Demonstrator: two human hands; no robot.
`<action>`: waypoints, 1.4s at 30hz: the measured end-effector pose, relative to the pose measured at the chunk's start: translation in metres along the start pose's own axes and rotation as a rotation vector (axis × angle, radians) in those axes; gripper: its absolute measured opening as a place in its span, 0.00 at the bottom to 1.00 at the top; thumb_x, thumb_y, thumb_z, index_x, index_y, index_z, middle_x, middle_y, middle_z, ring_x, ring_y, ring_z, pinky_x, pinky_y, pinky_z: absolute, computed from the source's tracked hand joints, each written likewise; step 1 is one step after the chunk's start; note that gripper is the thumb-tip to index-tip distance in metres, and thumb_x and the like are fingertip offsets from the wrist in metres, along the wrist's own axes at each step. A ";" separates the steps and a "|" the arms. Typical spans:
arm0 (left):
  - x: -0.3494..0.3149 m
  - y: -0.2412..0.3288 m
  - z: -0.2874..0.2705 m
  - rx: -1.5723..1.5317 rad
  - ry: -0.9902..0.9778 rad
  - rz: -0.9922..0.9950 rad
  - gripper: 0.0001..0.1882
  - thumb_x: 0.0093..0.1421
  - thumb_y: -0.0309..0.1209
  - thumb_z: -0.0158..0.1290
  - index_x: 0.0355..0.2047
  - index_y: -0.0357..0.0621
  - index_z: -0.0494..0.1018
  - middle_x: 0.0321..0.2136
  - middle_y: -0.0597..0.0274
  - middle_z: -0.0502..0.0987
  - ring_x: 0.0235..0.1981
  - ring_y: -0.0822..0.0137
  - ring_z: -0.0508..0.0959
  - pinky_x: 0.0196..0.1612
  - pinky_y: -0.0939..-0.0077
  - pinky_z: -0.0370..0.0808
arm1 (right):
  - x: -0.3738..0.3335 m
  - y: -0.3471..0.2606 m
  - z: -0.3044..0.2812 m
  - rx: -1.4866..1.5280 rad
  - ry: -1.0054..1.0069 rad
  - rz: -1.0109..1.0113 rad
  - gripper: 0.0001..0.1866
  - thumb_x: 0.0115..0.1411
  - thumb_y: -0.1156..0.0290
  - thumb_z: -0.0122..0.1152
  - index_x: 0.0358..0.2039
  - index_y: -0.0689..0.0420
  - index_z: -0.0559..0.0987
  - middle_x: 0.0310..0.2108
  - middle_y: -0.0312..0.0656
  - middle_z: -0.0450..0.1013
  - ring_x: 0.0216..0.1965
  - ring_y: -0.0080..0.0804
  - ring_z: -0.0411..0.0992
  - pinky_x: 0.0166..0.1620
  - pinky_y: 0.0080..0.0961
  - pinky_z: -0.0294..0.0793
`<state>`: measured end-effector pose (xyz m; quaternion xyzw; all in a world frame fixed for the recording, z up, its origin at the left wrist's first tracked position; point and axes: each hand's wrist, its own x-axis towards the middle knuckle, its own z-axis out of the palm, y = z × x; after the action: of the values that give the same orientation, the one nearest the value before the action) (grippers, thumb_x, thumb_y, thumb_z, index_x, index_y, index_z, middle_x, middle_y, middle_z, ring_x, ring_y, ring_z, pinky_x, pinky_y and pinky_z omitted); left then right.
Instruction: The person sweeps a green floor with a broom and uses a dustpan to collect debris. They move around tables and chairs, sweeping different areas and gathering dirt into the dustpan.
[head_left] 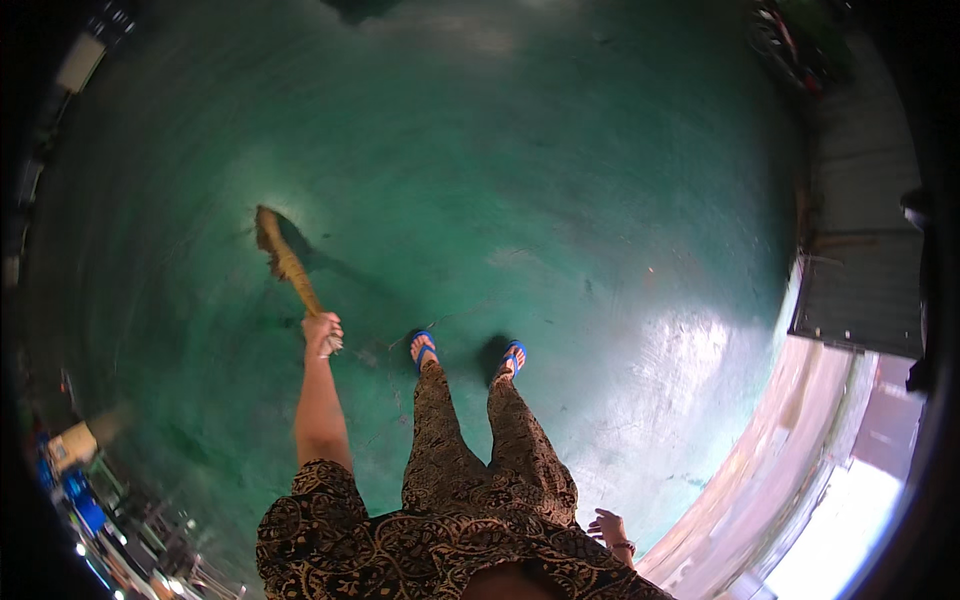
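My left hand (322, 335) is closed in a fist round the handle of a yellow-brown broom (285, 262), held out ahead of my left leg. The broom's far end is dark and ragged, and it tilts away to the left over the green floor (560, 200). Whether its tip touches the floor I cannot tell; a dark shadow lies beside it. Low on the right, near my hip, my right hand (608, 527) hangs with its fingers apart and nothing in them.
My feet, in blue flip-flops (515, 352), stand apart on the floor. A dark panelled structure (860, 290) rises at the right, above a pale strip of ground (770, 450). Blue objects (88, 512) and other clutter line the lower left. A dark vehicle-like shape (790, 50) is far right.
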<state>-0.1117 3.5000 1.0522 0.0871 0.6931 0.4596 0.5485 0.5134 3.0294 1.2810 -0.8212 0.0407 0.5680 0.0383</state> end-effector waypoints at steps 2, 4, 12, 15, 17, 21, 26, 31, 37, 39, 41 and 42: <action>-0.010 -0.032 0.060 0.004 -0.154 -0.142 0.03 0.47 0.20 0.51 0.20 0.34 0.68 0.11 0.62 0.67 0.09 0.68 0.67 0.11 0.76 0.62 | -0.013 0.019 0.003 0.104 -0.054 0.022 0.21 0.57 0.75 0.45 0.53 0.56 0.66 0.27 0.46 0.75 0.25 0.35 0.75 0.24 0.28 0.75; -0.033 -0.067 0.128 0.766 -0.076 0.053 0.03 0.45 0.21 0.50 0.23 0.34 0.69 0.12 0.61 0.69 0.11 0.62 0.72 0.12 0.69 0.67 | -0.016 0.027 -0.001 0.073 -0.077 0.020 0.20 0.58 0.74 0.45 0.53 0.55 0.67 0.27 0.46 0.75 0.24 0.36 0.75 0.24 0.28 0.74; -0.221 -0.145 0.358 0.851 -0.648 -0.035 0.19 0.40 0.22 0.51 0.36 0.39 0.64 0.14 0.57 0.70 0.09 0.65 0.71 0.09 0.72 0.66 | 0.054 -0.002 -0.055 0.474 -0.077 0.018 0.21 0.57 0.72 0.45 0.53 0.54 0.67 0.25 0.43 0.73 0.24 0.33 0.74 0.24 0.29 0.73; -0.276 -0.149 0.438 0.579 -0.752 -0.335 0.16 0.42 0.19 0.53 0.32 0.41 0.61 0.12 0.64 0.65 0.08 0.71 0.66 0.08 0.77 0.62 | 0.070 -0.011 -0.075 0.603 0.023 -0.173 0.22 0.56 0.72 0.45 0.53 0.56 0.67 0.25 0.42 0.72 0.25 0.31 0.74 0.25 0.27 0.73; -0.308 -0.149 0.469 0.452 -0.780 -0.484 0.15 0.44 0.18 0.53 0.31 0.43 0.60 0.12 0.66 0.64 0.08 0.74 0.65 0.09 0.78 0.61 | 0.073 -0.006 -0.085 0.604 0.035 -0.165 0.22 0.56 0.72 0.44 0.53 0.57 0.67 0.25 0.42 0.73 0.25 0.30 0.74 0.25 0.25 0.73; -0.344 -0.112 0.472 0.446 -0.843 -0.451 0.15 0.47 0.19 0.52 0.34 0.45 0.60 0.13 0.68 0.62 0.09 0.76 0.63 0.10 0.80 0.61 | 0.081 0.021 -0.100 0.449 0.007 -0.098 0.21 0.57 0.74 0.44 0.52 0.58 0.68 0.26 0.45 0.73 0.21 0.31 0.73 0.23 0.24 0.74; -0.386 -0.031 0.372 0.623 -0.728 -0.415 0.16 0.49 0.20 0.51 0.36 0.47 0.59 0.13 0.70 0.62 0.10 0.78 0.63 0.10 0.83 0.59 | 0.111 0.034 -0.102 0.608 0.000 -0.020 0.21 0.57 0.75 0.42 0.52 0.57 0.67 0.26 0.48 0.73 0.19 0.33 0.73 0.19 0.25 0.73; -0.362 0.000 0.333 0.608 -0.385 -0.819 0.11 0.50 0.18 0.49 0.24 0.46 0.58 0.11 0.71 0.60 0.09 0.79 0.62 0.10 0.84 0.60 | 0.129 0.008 -0.097 0.740 -0.048 -0.097 0.21 0.57 0.72 0.44 0.53 0.56 0.67 0.27 0.46 0.73 0.24 0.33 0.74 0.22 0.25 0.73; -0.339 -0.065 0.385 0.671 -0.606 -0.981 0.15 0.54 0.22 0.46 0.16 0.51 0.54 0.09 0.74 0.57 0.07 0.79 0.57 0.11 0.84 0.55 | 0.113 0.021 -0.074 0.779 -0.060 -0.074 0.21 0.58 0.72 0.43 0.53 0.55 0.67 0.29 0.45 0.74 0.26 0.32 0.75 0.25 0.26 0.73; -0.361 -0.106 0.409 0.797 -0.827 -0.942 0.13 0.56 0.26 0.45 0.17 0.50 0.57 0.09 0.75 0.57 0.06 0.78 0.57 0.10 0.82 0.55 | 0.102 0.042 -0.063 0.855 -0.005 -0.011 0.21 0.57 0.72 0.43 0.53 0.55 0.67 0.29 0.45 0.74 0.26 0.32 0.74 0.25 0.26 0.73; -0.381 -0.152 0.450 0.744 -0.955 -0.888 0.11 0.58 0.32 0.43 0.19 0.48 0.60 0.10 0.73 0.58 0.07 0.78 0.59 0.10 0.82 0.57 | 0.087 0.066 -0.048 0.929 0.024 0.070 0.21 0.57 0.72 0.44 0.53 0.55 0.67 0.29 0.45 0.74 0.26 0.32 0.74 0.26 0.27 0.73; -0.386 -0.172 0.478 0.772 -0.988 -0.900 0.10 0.58 0.34 0.43 0.21 0.47 0.60 0.10 0.73 0.59 0.09 0.78 0.61 0.11 0.82 0.58 | 0.078 0.077 -0.038 0.959 0.022 0.103 0.21 0.57 0.71 0.44 0.53 0.55 0.67 0.29 0.44 0.74 0.26 0.32 0.74 0.26 0.27 0.73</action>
<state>0.5042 3.4209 1.2000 0.1770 0.4477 -0.1744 0.8590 0.5681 2.9468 1.2199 -0.7137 0.3390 0.4777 0.3841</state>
